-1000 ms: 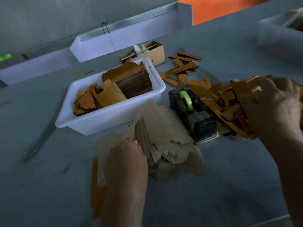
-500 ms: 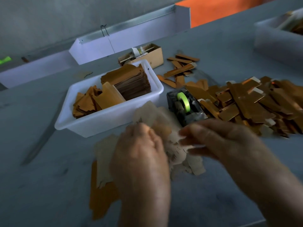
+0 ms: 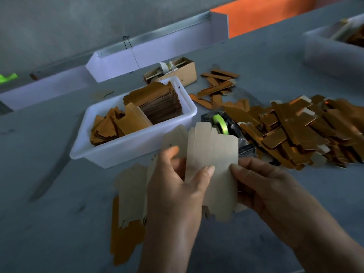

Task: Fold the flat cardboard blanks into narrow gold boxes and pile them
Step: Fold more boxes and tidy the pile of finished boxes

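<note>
Flat blank (image 3: 213, 166) is held up above the tabletop (image 3: 49, 223), centre frame, plain beige matte side facing the camera. Die-cut shape: parallel score lines running lengthwise, rounded tabs at the top edge, stepped tabs at the bottom.

Left hand (image 3: 175, 192) grips the blank's left part, thumb on the front face, other fingers curled behind. Right hand (image 3: 264, 186) pinches the right edge, thumb tip on the front, other fingers behind it.

Under and left of the hands: loose stack of more blanks (image 3: 132, 194) lying flat on the tabletop, beige side up, ragged notched edges. One shows its gold foil side (image 3: 124, 241) at the lower left.

Right of the hands: big heap of folded narrow gold boxes (image 3: 299, 131), long rectangular, shiny foil, some white end flaps sticking out. A smaller scatter of gold pieces (image 3: 216, 85) lies further back.

Just behind the held blank: black tape dispenser (image 3: 226, 125) with a green tape roll, partly hidden.

Left of that: white plastic tub (image 3: 122, 146), rounded rim, holding a dense on-edge stack of gold blanks plus loose gold pieces. Behind the tub: small brown corrugated carton (image 3: 183, 69), contents unclear.

Tabletop is grey, matte. Far right corner: another pale tub (image 3: 331, 50), blurred. White sheet-metal channel (image 3: 157, 50) along the back, orange surface behind it.
</note>
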Tool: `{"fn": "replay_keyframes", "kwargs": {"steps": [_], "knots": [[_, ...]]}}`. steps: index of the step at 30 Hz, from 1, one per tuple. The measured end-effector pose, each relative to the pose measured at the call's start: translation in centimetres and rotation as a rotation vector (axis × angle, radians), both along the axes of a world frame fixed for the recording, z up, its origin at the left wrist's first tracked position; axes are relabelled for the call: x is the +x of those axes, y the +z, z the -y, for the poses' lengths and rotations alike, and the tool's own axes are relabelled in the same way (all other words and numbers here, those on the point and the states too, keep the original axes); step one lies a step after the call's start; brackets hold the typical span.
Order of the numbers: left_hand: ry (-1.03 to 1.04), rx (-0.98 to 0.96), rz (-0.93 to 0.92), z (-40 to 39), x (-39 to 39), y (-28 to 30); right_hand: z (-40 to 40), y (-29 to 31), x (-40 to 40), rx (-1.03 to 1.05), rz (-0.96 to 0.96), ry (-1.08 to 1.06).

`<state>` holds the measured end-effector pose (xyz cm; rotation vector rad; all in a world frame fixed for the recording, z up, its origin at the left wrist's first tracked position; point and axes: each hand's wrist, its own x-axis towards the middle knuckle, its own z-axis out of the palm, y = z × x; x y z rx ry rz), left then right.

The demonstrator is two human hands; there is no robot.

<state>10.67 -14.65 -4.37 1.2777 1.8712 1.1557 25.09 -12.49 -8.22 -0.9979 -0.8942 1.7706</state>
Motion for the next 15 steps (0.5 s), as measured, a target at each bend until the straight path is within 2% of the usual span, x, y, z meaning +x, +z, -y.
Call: {"fn": "replay_keyframes", "kwargs": {"steps": [3,9,13,15], "knots": [[-0.071,-0.104,0.154,-0.2,-0.2,-0.9,0.1,-0.1,0.0,0.011,-0.006,0.011],[-0.122,-0.096,0.194,-0.7,0.0,-1.8,0.0,-0.1,0.4,0.106,0.225,-0.045],[-0.117,-0.019,0.179,-0.8,0.4,-2.0,0.3,0.7,0.2,0.307,0.477,-0.144],[-0.103,-0.007,0.146,-0.8,0.5,-2.3,0.5,1.0,0.0,0.356,0.500,-0.173]]}}
